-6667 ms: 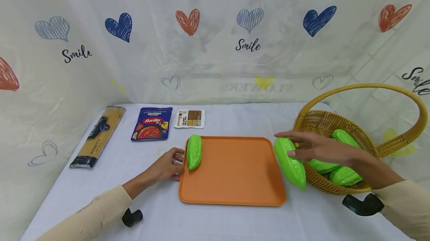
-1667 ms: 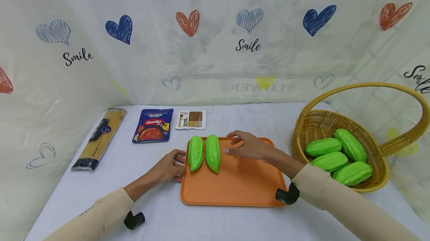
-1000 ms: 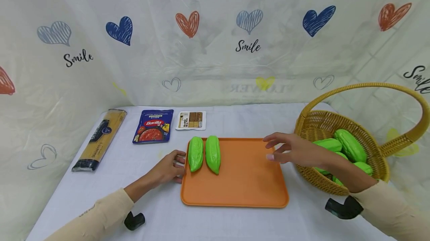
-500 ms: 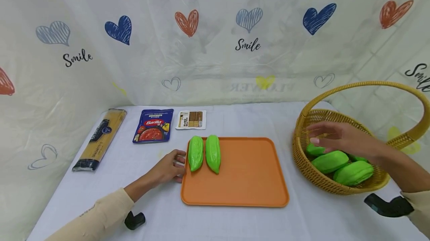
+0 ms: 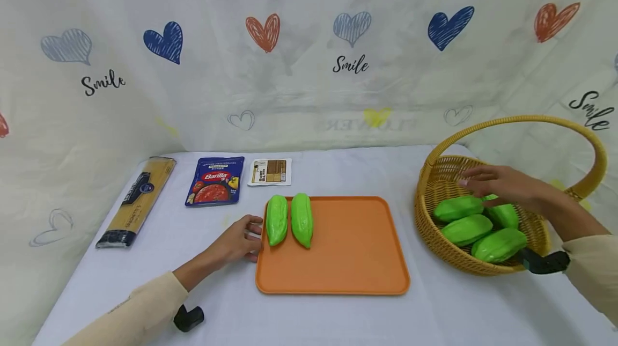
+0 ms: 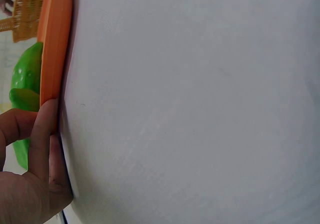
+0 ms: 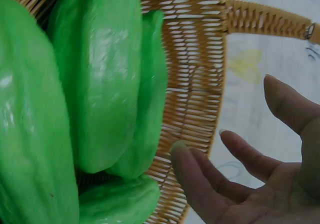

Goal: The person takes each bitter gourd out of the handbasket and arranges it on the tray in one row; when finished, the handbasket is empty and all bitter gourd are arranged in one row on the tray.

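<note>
An orange tray (image 5: 347, 252) lies on the table, with two bright green gourds, apparently bitter melons (image 5: 302, 220), side by side at its left end. My left hand (image 5: 236, 240) touches the tray's left edge; in the left wrist view its fingertips lie against the orange side (image 6: 56, 49). Several more green gourds (image 5: 466, 229) lie in the wicker basket (image 5: 427, 233) at the right. Over the basket hovers my right hand (image 5: 502, 185), fingers loosely bent and holding nothing. The right wrist view shows that hand (image 7: 250, 189) apart from the nearest gourds (image 7: 107, 84).
A spaghetti pack (image 5: 137, 201) lies at the far left. Beside it, behind the tray, are a blue Barilla sauce pouch (image 5: 214, 181) and a small white-brown packet (image 5: 270, 171). The basket's tall handle (image 5: 512, 119) arches over the right side. A heart-printed curtain (image 5: 299, 83) closes off the back.
A second gourd came from the basket and was set on the tray beside the first and let go. My right hand then moved back right over the basket. My left hand stayed at the tray.
</note>
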The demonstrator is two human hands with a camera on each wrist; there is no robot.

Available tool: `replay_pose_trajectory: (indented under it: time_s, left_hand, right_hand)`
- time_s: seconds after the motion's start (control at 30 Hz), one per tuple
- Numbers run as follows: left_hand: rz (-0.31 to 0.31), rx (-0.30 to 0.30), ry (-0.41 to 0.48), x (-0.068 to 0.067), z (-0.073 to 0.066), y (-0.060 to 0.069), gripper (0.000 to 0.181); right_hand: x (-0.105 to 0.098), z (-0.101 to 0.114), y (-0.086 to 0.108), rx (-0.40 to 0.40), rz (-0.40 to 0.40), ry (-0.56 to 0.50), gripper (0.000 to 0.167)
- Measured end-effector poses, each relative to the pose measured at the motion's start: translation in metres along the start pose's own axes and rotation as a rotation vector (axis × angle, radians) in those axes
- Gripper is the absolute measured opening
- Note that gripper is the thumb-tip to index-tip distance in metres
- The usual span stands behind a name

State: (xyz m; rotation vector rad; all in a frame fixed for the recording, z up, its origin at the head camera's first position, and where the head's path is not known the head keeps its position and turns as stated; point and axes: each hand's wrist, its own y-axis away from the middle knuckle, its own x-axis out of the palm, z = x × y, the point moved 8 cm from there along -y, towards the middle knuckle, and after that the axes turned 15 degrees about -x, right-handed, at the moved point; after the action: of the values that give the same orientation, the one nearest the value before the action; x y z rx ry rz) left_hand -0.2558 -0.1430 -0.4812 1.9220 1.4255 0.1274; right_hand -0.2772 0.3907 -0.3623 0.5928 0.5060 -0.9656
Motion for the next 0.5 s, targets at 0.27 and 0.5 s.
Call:
replay_pose_trajectory:
  time_s: [0.27,0.5]
  left_hand:
    - [0.004,0.001,0.006,-0.002,0.001,-0.001,0.064]
    - [-0.003,0.0,0.001,-0.001,0.001,-0.001,0.064]
  right_hand:
    - [0.005,-0.018,-0.009,0.059,0.066,-0.016,0.079]
    - [0.006,-0.028,-0.02,0.085,0.058,-0.02,0.08]
